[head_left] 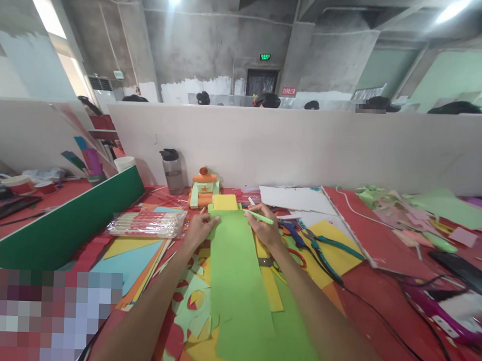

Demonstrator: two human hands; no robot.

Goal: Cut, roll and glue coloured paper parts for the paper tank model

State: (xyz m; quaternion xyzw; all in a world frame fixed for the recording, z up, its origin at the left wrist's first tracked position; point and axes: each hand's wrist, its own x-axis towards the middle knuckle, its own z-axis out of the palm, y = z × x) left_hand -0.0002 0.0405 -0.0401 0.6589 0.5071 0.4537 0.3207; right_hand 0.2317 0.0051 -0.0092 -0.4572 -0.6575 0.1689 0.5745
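A long green paper strip [235, 275] runs from the yellow paper piece [225, 202] down toward me. My left hand [201, 225] is closed at the strip's upper left edge, its thumb pressing on top. My right hand [267, 230] is closed around a light green pen [259, 217], whose tip touches the strip's upper right corner. Just behind stands an orange and pale green paper model [204, 190] with a star on its front. Scissors with red handles [297, 258] lie partly under my right forearm.
Teal-handled pliers [329, 247] and a blue-handled tool [292, 229] lie to the right. Wrapped sticks [146, 223] rest on coloured sheets at left, near a water bottle [172, 173]. A green board [73, 217] and a white partition [242, 146] bound the red table. Paper scraps [195, 305] spread below.
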